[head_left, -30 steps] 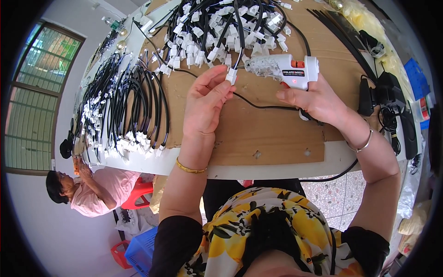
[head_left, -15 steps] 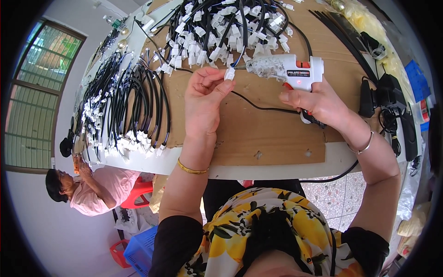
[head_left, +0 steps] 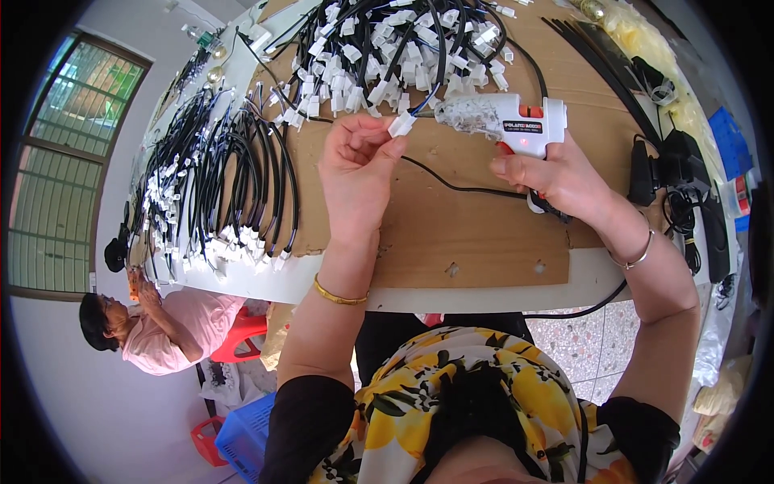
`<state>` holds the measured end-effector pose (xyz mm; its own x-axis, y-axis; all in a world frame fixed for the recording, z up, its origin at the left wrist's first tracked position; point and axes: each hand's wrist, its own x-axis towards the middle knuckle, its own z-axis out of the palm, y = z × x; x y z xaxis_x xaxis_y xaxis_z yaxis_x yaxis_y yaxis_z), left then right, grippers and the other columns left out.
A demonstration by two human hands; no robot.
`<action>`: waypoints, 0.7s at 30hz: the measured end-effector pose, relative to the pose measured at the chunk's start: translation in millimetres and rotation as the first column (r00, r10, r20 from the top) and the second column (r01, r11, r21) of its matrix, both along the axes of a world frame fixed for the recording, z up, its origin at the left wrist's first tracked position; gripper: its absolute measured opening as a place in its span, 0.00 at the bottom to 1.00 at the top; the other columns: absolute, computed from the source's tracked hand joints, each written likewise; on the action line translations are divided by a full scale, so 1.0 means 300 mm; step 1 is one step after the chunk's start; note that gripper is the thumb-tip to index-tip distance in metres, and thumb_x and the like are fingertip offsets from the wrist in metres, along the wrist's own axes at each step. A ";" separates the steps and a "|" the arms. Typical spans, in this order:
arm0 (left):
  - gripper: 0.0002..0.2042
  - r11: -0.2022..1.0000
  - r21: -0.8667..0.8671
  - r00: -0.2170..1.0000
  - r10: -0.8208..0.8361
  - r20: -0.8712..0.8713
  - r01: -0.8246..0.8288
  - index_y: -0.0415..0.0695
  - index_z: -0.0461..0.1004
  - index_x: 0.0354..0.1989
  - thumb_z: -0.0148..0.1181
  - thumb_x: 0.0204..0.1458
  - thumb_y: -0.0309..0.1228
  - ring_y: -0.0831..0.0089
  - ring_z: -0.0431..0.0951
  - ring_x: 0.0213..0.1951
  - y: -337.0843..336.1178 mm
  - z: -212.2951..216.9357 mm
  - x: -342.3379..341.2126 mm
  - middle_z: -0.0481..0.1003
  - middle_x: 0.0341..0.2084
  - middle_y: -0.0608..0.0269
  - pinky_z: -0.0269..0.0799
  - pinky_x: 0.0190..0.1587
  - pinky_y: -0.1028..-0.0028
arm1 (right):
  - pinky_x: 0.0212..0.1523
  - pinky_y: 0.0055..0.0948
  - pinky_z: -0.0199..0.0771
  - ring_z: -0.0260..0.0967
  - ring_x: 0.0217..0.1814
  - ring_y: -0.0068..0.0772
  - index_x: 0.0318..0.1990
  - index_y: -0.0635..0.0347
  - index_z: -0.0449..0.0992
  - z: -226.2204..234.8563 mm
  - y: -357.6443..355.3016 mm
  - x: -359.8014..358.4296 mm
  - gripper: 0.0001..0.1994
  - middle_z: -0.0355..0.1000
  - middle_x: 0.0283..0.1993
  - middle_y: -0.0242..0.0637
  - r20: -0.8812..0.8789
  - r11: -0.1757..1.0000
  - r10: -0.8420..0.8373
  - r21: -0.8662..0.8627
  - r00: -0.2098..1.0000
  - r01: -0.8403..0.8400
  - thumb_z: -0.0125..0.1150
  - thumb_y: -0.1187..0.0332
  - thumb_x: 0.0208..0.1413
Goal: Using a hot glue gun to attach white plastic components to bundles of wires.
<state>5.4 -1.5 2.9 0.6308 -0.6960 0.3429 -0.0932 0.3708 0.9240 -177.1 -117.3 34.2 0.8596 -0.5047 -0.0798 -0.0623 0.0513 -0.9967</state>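
Over on the far left a second person [head_left: 153, 327] in a pink top is seen sitting low by a red stool [head_left: 242, 339], nothing to do with the hands at the bench. Next along, a big fan of black cable bundles [head_left: 214, 189] with white plugs is laid out on the table [head_left: 451, 294], and a second heap [head_left: 387, 48] is piled at the far edge, on the cardboard sheet [head_left: 468, 234]. The left hand [head_left: 355, 173] is raised over the cardboard with its fingers pinched in narrow around a small white connector [head_left: 401, 125], held right at the fingertips; a thin blue-and-black wire runs from it back up into the far heap. Just to the right of that connector the glue gun [head_left: 508, 121] is found, its clear nozzle end pointed left straight at the part, so the gun's long axis is lying roughly left-right and in line with the connector. The gap between nozzle and connector is tiny, whether they're actually touching can't be told. The right hand [head_left: 560, 177] is wrapped shut round the gun's grip from below, with a finger up by the trigger area, and the black power cord [head_left: 459, 187] is trailed across the cardboard under both hands. Further right, black chargers [head_left: 673, 173] and more cable are parked near the table edge
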 end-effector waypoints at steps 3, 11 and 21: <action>0.12 1.000 0.003 0.999 0.010 0.034 -0.010 0.39 0.65 0.33 0.52 0.41 0.11 0.80 0.72 0.32 0.001 0.000 0.002 0.73 0.31 0.61 0.67 0.35 0.84 | 0.27 0.20 0.64 0.62 0.27 0.19 0.38 0.63 0.64 0.007 0.000 0.002 0.14 0.66 0.29 0.31 -0.011 1.000 0.014 -0.015 1.000 -0.015 0.56 0.77 0.41; 0.12 1.000 0.000 0.999 0.008 0.036 -0.008 0.39 0.65 0.33 0.52 0.41 0.11 0.81 0.72 0.31 -0.001 0.001 0.001 0.73 0.31 0.60 0.67 0.34 0.84 | 0.29 0.19 0.64 0.61 0.30 0.16 0.37 0.62 0.65 -0.004 -0.002 0.005 0.12 0.64 0.29 0.27 0.047 0.995 0.010 -0.101 0.999 -0.005 0.56 0.79 0.42; 0.12 1.000 -0.006 1.000 0.007 0.002 -0.007 0.39 0.66 0.32 0.56 0.39 0.12 0.78 0.73 0.32 0.002 -0.006 0.008 0.74 0.31 0.59 0.68 0.37 0.81 | 0.31 0.18 0.65 0.63 0.30 0.16 0.34 0.63 0.67 -0.012 0.000 0.009 0.10 0.66 0.28 0.28 -0.005 0.996 -0.013 -0.089 1.000 0.013 0.57 0.78 0.42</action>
